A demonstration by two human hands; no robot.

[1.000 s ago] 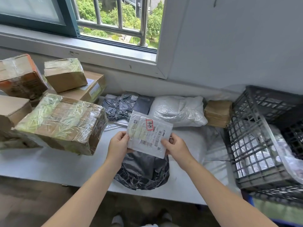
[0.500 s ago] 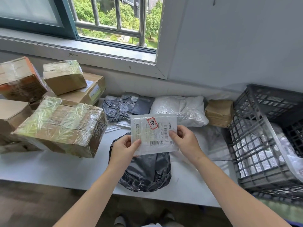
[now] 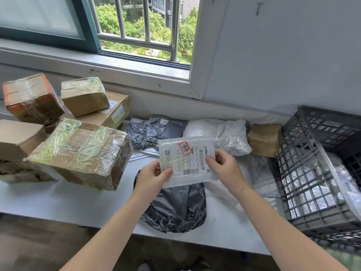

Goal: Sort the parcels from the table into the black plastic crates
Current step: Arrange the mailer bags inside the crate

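A flat white mailer is held up in the air over the middle of the worktop, label side towards the camera. The left hand pinches its lower left corner, thumb on the front; the fingers behind the mailer are hidden. The right hand pinches the right edge the same way, thumb on the label and fingers curled behind. The label carries a barcode and a red-bordered sticker with handwriting, but the print is too small to read.

Directly below, a crumpled black bag lies at the front edge of the worktop, its top covered by the mailer and the left hand. Behind the mailer, along the wall, lie dark grey bags, a white padded bag and a small brown parcel.

To the left a large taped box rests tilted against a pile of cardboard boxes; the leftmost boxes are cut off by the frame.

On the right stands a black crate, its far side out of frame. Silvery white parcels show through its lattice, their number unclear.
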